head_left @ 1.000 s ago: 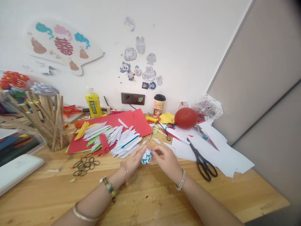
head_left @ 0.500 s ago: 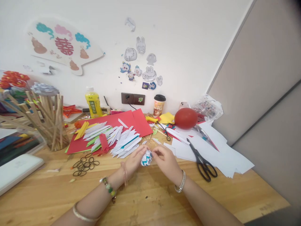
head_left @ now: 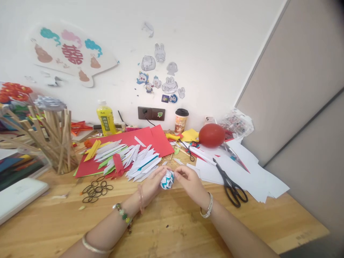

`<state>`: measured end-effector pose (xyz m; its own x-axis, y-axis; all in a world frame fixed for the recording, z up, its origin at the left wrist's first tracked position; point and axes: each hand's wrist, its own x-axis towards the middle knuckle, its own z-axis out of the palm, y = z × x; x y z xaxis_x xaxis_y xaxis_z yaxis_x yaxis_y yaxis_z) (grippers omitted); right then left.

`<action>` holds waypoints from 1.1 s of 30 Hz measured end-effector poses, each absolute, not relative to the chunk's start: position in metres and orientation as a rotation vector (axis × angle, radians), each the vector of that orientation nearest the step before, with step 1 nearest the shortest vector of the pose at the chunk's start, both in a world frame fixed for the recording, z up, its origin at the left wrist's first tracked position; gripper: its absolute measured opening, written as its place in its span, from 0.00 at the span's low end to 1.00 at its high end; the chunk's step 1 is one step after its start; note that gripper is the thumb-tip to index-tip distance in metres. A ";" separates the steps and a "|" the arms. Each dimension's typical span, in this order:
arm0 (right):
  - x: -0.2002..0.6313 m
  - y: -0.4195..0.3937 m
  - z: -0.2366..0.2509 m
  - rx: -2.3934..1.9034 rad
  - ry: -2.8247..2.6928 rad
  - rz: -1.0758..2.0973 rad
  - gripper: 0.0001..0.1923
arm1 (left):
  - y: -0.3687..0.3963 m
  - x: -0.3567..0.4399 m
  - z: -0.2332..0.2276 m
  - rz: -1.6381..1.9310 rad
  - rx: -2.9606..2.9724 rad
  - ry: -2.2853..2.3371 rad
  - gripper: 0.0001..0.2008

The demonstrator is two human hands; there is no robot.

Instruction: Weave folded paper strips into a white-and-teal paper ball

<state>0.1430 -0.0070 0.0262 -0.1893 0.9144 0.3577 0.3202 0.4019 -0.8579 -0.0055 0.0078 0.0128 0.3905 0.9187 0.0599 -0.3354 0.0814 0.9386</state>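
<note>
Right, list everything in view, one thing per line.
table: one, wood, under everything
paper ball: one, white and blue, between both hands
folded strips: many, mostly white, on the red sheet
red sheet: one, red, centre back
rubber bands: several, black, left of the hands
scissors: one, black, on the white paper
white paper: a pile, white, right side
balloon: one, red, right back
cup: one, dark lid, by the wall
bottle: one, yellow, by the wall
sticks: many, wooden, in a holder on the left
stickers: several, on the wall
left hand: grip on the paper ball
right hand: grip on the paper ball
</note>
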 end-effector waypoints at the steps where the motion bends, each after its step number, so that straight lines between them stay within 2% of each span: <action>1: 0.143 -0.007 0.026 -1.076 -1.721 0.809 0.08 | 0.008 -0.005 0.013 1.050 1.103 0.666 0.14; 7: 0.144 -0.005 0.027 -1.106 -1.681 0.791 0.06 | 0.010 -0.006 0.010 1.063 1.138 0.698 0.16; 17: 0.141 -0.016 0.023 -1.249 -1.810 0.045 0.05 | 0.011 -0.007 0.007 1.128 1.332 0.808 0.17; 22: 0.140 -0.018 0.022 -1.255 -1.928 -0.215 0.10 | 0.010 -0.007 0.008 1.165 1.410 0.857 0.16; 29: 0.140 -0.017 0.027 -1.217 -1.927 -0.003 0.08 | 0.012 -0.008 0.007 1.154 1.415 0.845 0.17; 33: 0.140 -0.017 0.028 -1.272 -1.836 0.007 0.04 | 0.010 -0.007 0.010 1.149 1.424 0.848 0.17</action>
<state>0.1403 -0.0173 0.0276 -0.0917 0.7585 0.6452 0.7538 0.4762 -0.4528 -0.0073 0.0096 0.0099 0.2828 0.9389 0.1964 -0.0891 -0.1781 0.9800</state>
